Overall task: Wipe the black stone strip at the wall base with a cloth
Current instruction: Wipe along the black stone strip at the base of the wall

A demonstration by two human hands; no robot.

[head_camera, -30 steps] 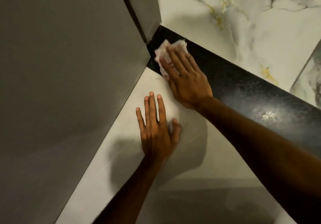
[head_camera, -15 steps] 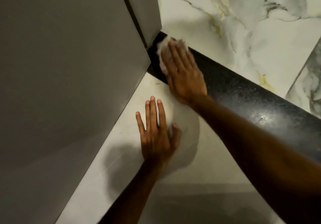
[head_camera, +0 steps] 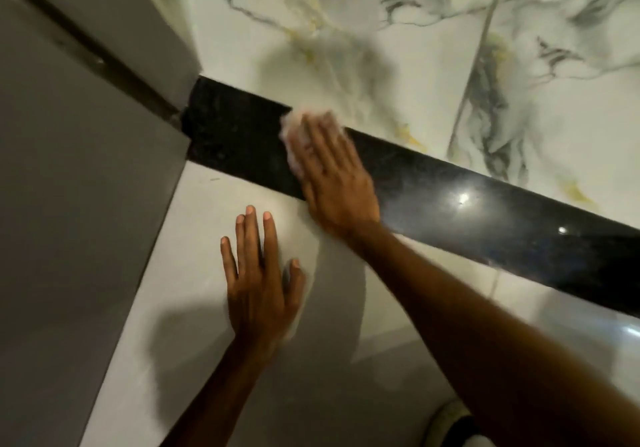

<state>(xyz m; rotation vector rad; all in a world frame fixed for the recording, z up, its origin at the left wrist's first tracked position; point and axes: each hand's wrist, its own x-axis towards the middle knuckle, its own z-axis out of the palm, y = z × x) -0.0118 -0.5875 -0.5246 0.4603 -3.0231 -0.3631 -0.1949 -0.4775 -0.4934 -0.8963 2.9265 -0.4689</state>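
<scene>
A glossy black stone strip (head_camera: 467,204) runs diagonally from the grey corner at the left down to the right edge, between the marble wall and the pale floor. My right hand (head_camera: 332,176) lies flat across the strip and presses a small white cloth (head_camera: 294,134) under its fingers; only the cloth's top and left edges show. My left hand (head_camera: 258,280) rests flat on the floor below it, fingers spread, holding nothing.
A grey panel (head_camera: 69,238) fills the left side and meets the strip at the corner. White marble wall tiles with grey and yellow veins (head_camera: 415,48) rise above the strip. A pale floor tile (head_camera: 207,360) lies under my arms. A shoe tip (head_camera: 457,426) shows at the bottom right.
My right hand has slid the cloth along the strip to the right, away from the grey corner. The corner end of the strip now lies bare. My left hand has stayed on the floor.
</scene>
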